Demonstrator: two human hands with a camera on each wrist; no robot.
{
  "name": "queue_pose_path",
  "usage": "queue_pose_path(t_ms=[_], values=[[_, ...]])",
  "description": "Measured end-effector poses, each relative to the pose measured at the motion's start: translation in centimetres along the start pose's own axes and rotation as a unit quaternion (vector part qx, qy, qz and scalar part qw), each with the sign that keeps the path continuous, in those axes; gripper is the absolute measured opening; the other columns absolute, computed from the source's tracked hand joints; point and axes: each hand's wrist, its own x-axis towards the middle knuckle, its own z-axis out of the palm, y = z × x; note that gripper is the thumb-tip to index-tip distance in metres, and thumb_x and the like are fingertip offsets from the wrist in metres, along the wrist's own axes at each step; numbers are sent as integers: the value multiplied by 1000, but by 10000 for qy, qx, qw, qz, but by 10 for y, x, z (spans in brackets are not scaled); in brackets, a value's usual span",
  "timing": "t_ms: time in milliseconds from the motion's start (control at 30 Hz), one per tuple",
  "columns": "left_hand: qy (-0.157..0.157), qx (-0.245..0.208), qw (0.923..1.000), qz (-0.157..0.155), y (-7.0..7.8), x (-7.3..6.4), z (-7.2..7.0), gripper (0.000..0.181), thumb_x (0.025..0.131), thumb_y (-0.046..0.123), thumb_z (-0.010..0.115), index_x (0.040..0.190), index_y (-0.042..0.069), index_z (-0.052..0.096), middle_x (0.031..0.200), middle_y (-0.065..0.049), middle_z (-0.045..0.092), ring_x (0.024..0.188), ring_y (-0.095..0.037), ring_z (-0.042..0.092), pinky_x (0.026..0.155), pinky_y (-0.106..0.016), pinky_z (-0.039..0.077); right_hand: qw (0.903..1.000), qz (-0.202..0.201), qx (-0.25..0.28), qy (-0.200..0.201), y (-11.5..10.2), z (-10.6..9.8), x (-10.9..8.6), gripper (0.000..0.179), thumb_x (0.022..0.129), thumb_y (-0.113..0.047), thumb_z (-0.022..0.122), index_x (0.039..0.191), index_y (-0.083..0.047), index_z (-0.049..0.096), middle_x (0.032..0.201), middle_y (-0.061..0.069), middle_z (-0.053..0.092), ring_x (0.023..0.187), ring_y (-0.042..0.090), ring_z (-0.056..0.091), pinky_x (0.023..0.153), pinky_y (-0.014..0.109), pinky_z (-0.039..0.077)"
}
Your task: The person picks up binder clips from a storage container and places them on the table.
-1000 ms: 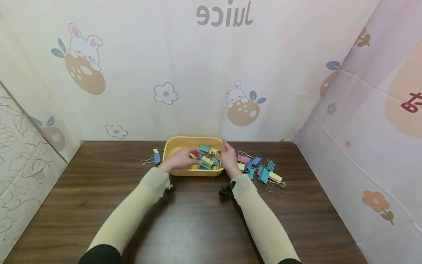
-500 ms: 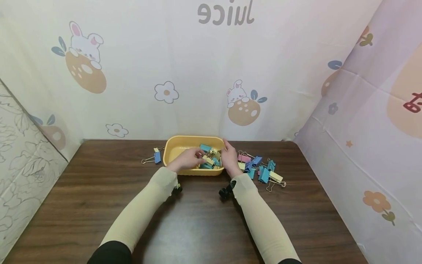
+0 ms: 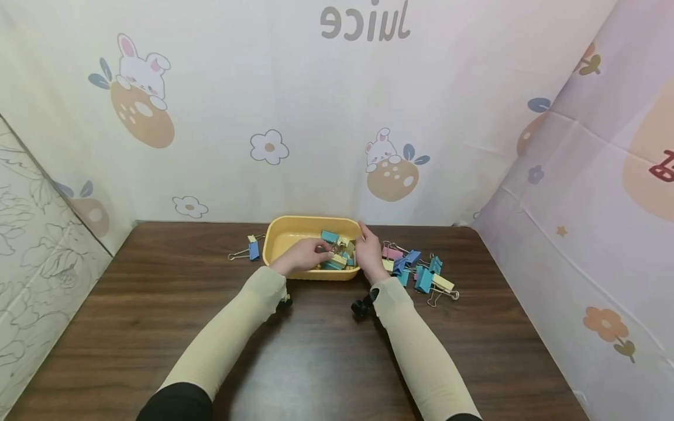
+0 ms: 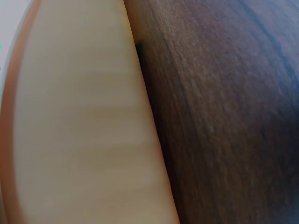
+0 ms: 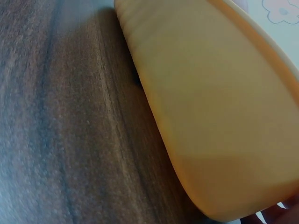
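A yellow plastic basket (image 3: 295, 275) stands at the table's back edge, with several binder clips (image 3: 339, 261) heaped in its right half. My left hand (image 3: 302, 255) reaches over the front rim, its thumb and fingers bent beside a pale yellow clip in the heap. Whether they pinch a clip is too small to make out. My right hand (image 3: 370, 254) holds the basket's right end, thumb side along the rim. In the left wrist view, only the basket's outer wall (image 4: 88, 112) and the tabletop show. Fingertips (image 5: 280, 214) appear at the basket's corner in the right wrist view.
Right of the basket lies a loose pile of pink, blue, teal and yellow binder clips (image 3: 423, 278). A blue clip (image 3: 254, 251) and a small yellow clip (image 3: 251, 238) lie to its left. Printed curtains (image 3: 221, 105) hang behind the brown wooden table (image 3: 316, 351).
My left hand has moved a little to the right, its thumb and fingers now closer to the yellow clip in the basket. My right hand has stayed on the basket's end.
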Motion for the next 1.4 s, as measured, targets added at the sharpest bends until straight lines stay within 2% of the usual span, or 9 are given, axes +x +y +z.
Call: queue_pose_path(t_ms=[267,400,433,533,633,700,800,1033,1400], values=[[-45,-693,9975,-122,-1,-5,-3,23,99,33,61,112,15,68,101,-2,65,80,-19,60,72,-36,49,10000,53,23,-12,-2,0,0,50,109,-15,37,158,-14,28,162,2,26,147,20,23,117,42,25],[-9,-1033,9945,-200,-2,-8,-5,23,100,29,60,114,12,66,102,-5,64,79,-20,59,69,-35,49,9999,84,99,-65,-1,0,0,51,109,-15,36,158,-15,27,163,2,25,145,19,29,113,41,32],[44,-1014,9946,-218,-2,-8,-5,23,100,28,59,114,12,66,100,-5,64,78,-20,59,68,-35,48,9999,95,117,-73,-1,0,0,51,109,-14,36,159,-16,27,163,2,25,135,19,43,106,39,40],[278,-702,9968,-277,-2,-8,-4,20,100,28,57,109,13,65,90,-5,65,70,-20,59,65,-35,47,9998,119,165,-80,0,0,0,51,108,-14,35,159,-16,26,163,3,25,132,19,45,99,38,45],[580,-169,9976,-351,-1,-7,-3,22,100,36,58,100,15,65,83,-4,63,66,-20,57,63,-35,46,9998,125,147,-49,0,1,0,51,108,-14,36,159,-16,26,163,3,25,133,20,44,99,39,44],[707,68,9967,-401,0,-6,-2,27,98,42,60,96,15,65,83,-3,63,68,-20,56,64,-36,45,9999,110,123,-33,0,1,0,51,108,-14,36,159,-16,27,163,3,25,142,20,33,107,42,38],[709,263,9963,-397,1,-5,-2,33,95,48,64,92,16,67,86,0,63,73,-19,56,66,-35,46,10000,81,53,-13,0,1,1,51,108,-14,36,158,-15,28,162,3,26,143,20,31,112,42,33],[461,286,9982,-237,1,-6,-3,31,86,44,77,92,14,71,84,3,66,75,-16,57,67,-31,47,10000,81,-42,11,1,0,2,50,109,-17,37,158,-16,28,162,2,27,148,20,21,118,42,22],[546,-245,9982,13,0,-7,-5,28,81,31,85,96,14,67,87,1,63,79,-16,57,70,-32,48,10000,48,-9,18,2,1,2,50,108,-15,37,158,-14,29,161,4,28,147,21,23,117,43,23]])
